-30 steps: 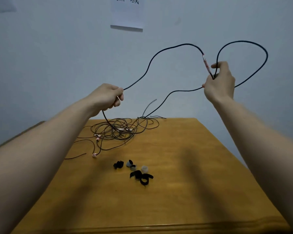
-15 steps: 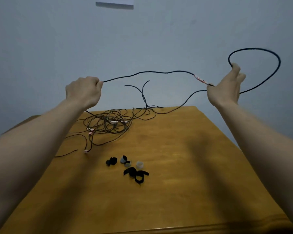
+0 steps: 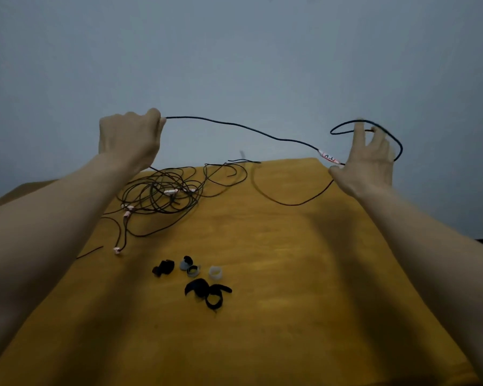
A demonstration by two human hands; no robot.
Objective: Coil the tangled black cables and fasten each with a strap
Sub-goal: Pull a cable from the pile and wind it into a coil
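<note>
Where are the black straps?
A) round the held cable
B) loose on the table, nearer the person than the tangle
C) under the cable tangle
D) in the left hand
B: the small black fabric straps lie loose on the yellow wooden table, nearer than the tangled black cables.

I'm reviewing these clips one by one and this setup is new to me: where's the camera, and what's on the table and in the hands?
No machine here: a person works with bare hands, and the one picture comes from a camera worn on their head, looking down past both arms. The left hand grips a black cable in a fist. The cable runs across to the right hand, whose spread fingers carry a loop of it; a white label sits on it near that hand. On the wooden table lie a tangle of more black cables and a small pile of loose straps.
</note>
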